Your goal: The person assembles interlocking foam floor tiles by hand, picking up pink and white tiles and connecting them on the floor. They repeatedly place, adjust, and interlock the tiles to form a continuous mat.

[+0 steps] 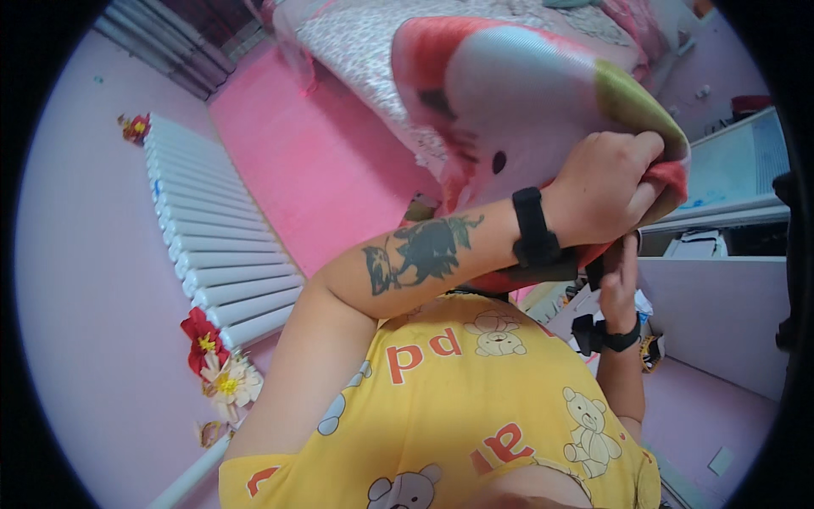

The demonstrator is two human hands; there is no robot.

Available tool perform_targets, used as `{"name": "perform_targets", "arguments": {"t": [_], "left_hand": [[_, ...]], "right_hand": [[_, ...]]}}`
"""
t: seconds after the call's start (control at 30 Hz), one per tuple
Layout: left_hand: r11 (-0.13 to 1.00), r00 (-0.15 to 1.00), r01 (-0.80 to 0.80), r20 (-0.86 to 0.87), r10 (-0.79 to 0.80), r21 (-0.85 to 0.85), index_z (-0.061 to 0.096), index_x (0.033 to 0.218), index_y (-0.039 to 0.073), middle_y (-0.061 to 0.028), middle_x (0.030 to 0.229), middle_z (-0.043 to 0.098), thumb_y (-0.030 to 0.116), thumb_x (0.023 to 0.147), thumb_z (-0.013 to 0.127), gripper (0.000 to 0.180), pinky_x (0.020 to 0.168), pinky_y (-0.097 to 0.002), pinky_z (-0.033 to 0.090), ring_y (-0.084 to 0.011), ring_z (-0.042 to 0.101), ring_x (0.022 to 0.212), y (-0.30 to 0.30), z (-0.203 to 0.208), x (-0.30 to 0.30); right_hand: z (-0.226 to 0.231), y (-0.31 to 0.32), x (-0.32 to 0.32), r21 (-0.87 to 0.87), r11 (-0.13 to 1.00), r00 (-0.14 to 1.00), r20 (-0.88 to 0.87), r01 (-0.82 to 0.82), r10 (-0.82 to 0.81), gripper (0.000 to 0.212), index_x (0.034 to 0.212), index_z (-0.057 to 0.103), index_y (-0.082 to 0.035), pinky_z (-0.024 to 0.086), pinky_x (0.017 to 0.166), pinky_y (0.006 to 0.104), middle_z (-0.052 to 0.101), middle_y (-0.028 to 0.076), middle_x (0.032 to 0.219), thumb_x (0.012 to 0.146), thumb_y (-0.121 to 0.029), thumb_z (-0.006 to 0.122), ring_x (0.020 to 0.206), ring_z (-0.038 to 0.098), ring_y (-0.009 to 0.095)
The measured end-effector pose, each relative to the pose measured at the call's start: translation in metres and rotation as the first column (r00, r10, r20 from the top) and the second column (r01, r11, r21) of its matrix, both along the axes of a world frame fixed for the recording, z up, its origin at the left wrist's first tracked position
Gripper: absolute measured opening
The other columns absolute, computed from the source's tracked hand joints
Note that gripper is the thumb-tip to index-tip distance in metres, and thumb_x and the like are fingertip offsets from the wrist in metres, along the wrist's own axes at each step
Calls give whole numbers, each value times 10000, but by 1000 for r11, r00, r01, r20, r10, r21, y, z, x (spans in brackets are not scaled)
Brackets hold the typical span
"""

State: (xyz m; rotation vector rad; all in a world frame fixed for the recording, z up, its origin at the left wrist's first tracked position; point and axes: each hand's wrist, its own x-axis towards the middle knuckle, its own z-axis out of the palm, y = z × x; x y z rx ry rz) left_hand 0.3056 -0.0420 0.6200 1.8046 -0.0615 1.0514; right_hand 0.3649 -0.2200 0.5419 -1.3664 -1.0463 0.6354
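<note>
Left hand (pixel 606 187) clenched on patterned fabric (pixel 530 93), right hand (pixel 619 284) partly hidden below

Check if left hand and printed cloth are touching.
Touching. The head view plainly shows the left hand clenched around the bunched edge of the printed cloth.

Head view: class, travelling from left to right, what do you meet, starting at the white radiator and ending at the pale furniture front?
White radiator → forearm tattoo → black wristband → left hand, gripping the printed cloth → pale furniture front.
</note>
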Motion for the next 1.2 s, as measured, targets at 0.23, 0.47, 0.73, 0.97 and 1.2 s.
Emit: {"name": "perform_targets", "arguments": {"t": [0.23, 0.47, 0.73, 0.97, 1.2], "left_hand": [[958, 980, 150, -164, -112, 243, 527, 853, 25, -193, 763, 597, 160, 802, 592, 158, 624, -456, 465, -402, 575, 735, -83, 2, 125], [929, 922, 363, -172, -346, 79, 553, 1101, 0, -154, 886, 637, 115, 869, 576, 260, 729, -352, 512, -261, 641, 796, -64, 4, 179], [889, 880, 75, -389, -271, -451, 566, 1181, -3, -80, 1031, 637, 103, 923, 561, 279, 811, -257, 503, -127, 605, 949, 67, -82, 115], [752, 760, -427, -650, -1, -502, 565, 1164, -7, -91, 991, 652, 139, 943, 537, 267, 771, -252, 489, -137, 620, 857, 136, -206, 27], [457, 455, -819, -879, 145, -349, 565, 1177, 5, -96, 961, 656, 175, 945, 527, 289, 755, -258, 493, -144, 621, 835, 101, -270, -44]], "right_hand": [[1, -63, 116, -243, 960, 981, 166, 137, -97, 523, 1202, 491, 41, 453, 887, 324, 605, 118, 1119, 771, -125, 736, 1038, 566, 175], [12, -66, 200, -15, 875, 822, 351, 484, -449, 188, 996, 611, 18, 462, 713, 257, 647, 61, 841, 852, -97, 649, 804, 600, 106], [122, -80, 339, 324, 517, 511, 112, 792, -852, 378, 1144, 566, 47, 506, 801, 323, 642, 141, 1058, 887, -219, 647, 899, 632, 197], [186, -86, 516, 422, 389, 243, 360, 819, -901, 454, 1205, 531, 41, 530, 812, 356, 625, 184, 1118, 863, -219, 678, 948, 646, 259], [154, -88, 794, 233, 337, 176, 520, 912, -836, 456, 1215, 535, 26, 525, 819, 340, 623, 166, 1130, 859, -224, 676, 941, 647, 248]]}}
